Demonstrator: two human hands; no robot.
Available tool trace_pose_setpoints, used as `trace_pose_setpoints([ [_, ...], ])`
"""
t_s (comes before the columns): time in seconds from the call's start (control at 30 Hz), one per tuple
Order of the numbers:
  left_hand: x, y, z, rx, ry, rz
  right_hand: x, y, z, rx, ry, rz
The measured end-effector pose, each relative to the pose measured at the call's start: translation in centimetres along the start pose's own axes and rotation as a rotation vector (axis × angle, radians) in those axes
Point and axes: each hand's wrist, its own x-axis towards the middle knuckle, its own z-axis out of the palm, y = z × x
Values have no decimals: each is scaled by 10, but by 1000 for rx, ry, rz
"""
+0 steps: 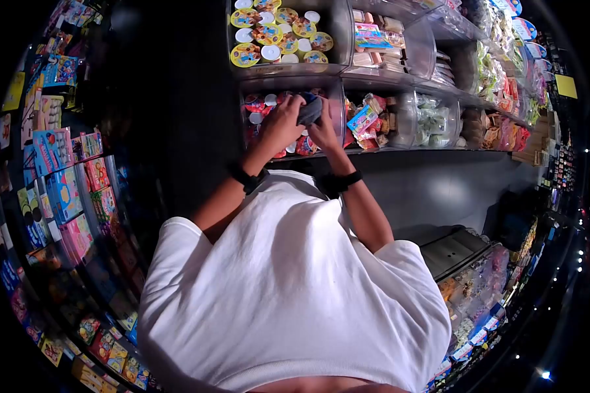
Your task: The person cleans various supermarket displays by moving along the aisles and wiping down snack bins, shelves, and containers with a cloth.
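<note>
Both of my hands are raised over a clear bin (pixel 337 124) of red packets and small white-lidded cups. Between them is a bunched dark grey cloth (pixel 310 109). My left hand (pixel 286 123) has its fingers closed on the cloth's left side. On the other side, my right hand (pixel 323 131) grips it too, fingers curled. The cloth is held above the red packets (pixel 254 105) and hides part of them. Black bands circle both wrists.
Above is a bin of yellow-lidded cups (pixel 267 33). To the right, clear bins hold wrapped snacks (pixel 367 121) and green-white packets (pixel 432 118). Shelves of boxed sweets (pixel 62 190) line the left. A dark case-like object (pixel 455 252) and more clear bins are at lower right.
</note>
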Motion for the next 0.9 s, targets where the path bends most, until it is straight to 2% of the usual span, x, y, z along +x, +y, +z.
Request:
trace_pose_setpoints([
  [0.03, -9, -12, -13, 14, 3, -59, 3, -8, 18, 49, -35, 47],
  [0.07, -18, -28, -22, 21, 93, -64, 13, 10, 43, 84, -75, 21],
  [0.13, -28, -52, -40, 15, 267, -53, 32, -2, 82, 124, -128, -39],
  [0.17, -28, -63, -49, 2, 349, -39, 39, -33, 97, 131, -141, -70],
  [0.2, -25, -80, -55, 35, 406, -18, 53, -34, 116, -70, -125, 139],
  [0.23, -25, -95, -58, -22, 416, -90, 63, -35, 131, -165, -75, 71],
  [0.3, -22, -127, -59, -156, 353, -251, 80, -21, 151, -258, -81, -21],
  [0.37, -21, -147, -62, -109, 206, -326, 80, -15, 160, -330, -73, 1],
  [0.43, -28, -150, -66, -37, 136, -434, 76, -18, 161, -350, -68, -80],
  [0.6, -53, -162, -85, -31, -120, -374, 42, -32, 152, -460, -138, -142],
  [0.63, -55, -157, -94, 17, -258, -404, 35, -37, 152, -438, -175, -52],
  [0.7, -63, -156, -100, 30, -391, -391, 20, -36, 149, -424, -229, -35],
  [0.77, -68, -150, -106, 17, -512, -400, 7, -35, 148, -461, -282, 38],
  [0.8, -72, -157, -102, 33, -516, -332, 0, -47, 145, -478, -333, 108],
  [0.9, -73, -161, -106, -83, -628, -319, -14, -51, 144, -476, -312, 5],
])
